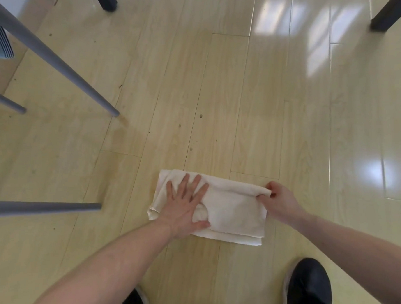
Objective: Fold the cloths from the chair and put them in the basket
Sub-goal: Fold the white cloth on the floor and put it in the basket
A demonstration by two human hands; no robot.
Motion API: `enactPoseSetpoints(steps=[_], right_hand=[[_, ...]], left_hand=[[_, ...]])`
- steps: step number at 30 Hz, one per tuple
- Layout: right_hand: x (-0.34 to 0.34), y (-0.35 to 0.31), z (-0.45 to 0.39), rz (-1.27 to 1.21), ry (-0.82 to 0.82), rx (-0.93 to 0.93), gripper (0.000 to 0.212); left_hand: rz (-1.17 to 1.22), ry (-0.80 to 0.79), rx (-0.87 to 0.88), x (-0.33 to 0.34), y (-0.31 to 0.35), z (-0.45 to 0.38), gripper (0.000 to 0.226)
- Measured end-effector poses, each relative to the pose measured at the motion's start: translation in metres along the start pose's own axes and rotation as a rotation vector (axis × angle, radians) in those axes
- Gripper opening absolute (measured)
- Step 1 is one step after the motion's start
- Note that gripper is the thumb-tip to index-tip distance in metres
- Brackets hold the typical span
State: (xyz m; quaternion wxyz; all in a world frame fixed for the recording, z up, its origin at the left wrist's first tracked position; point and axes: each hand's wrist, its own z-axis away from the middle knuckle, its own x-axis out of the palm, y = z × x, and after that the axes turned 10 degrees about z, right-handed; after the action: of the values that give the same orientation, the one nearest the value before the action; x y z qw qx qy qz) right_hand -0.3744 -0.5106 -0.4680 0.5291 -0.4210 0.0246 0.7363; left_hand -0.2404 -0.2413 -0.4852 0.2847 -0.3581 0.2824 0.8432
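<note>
One cream cloth point(233, 211), partly folded into a rough rectangle with layered edges showing at its near right corner, lay flat on the pale wooden floor point(214, 92), directly in front of the person's two dark shoes point(307, 284). Left hand point(186, 206): palm down on the left half of the cloth, fingers straight and spread, thumb stretched along the near side, pressing the fabric to the boards; its grip was open and held nothing. Right hand point(278, 200): at the cloth's far right corner, fingers curled and thumb closed onto the fabric, so that its grip pinched that corner, which stood slightly raised and bunched above the rest. Both forearms were bare and reached in from the lower edge of the view. One grey chair point(48, 57): stood to the left, well apart from the cloth, with slim round legs splayed onto the floor; a blue-grey item with dark stripes point(1, 41) showed beneath its seat at the upper left, too cut off to identify. Two dark furniture legs: one point(108, 1) at the top centre, one point(390, 11) at the upper right edge, both resting on the floor. Bright window reflections point(311, 27) lay across the glossy boards to the right. Small dark specks dotted the planks just beyond the cloth.
</note>
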Motion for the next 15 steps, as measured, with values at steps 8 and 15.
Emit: enactPoseSetpoints(steps=[8, 15], right_hand=[[-0.049, -0.022, -0.027, -0.362, 0.205, 0.136, 0.037], [-0.093, -0.038, -0.037, -0.375, 0.253, 0.099, 0.028]], left_hand=[[0.129, 0.191, -0.078, -0.029, 0.016, -0.033, 0.089], [0.262, 0.122, -0.136, -0.033, 0.018, -0.032, 0.077]])
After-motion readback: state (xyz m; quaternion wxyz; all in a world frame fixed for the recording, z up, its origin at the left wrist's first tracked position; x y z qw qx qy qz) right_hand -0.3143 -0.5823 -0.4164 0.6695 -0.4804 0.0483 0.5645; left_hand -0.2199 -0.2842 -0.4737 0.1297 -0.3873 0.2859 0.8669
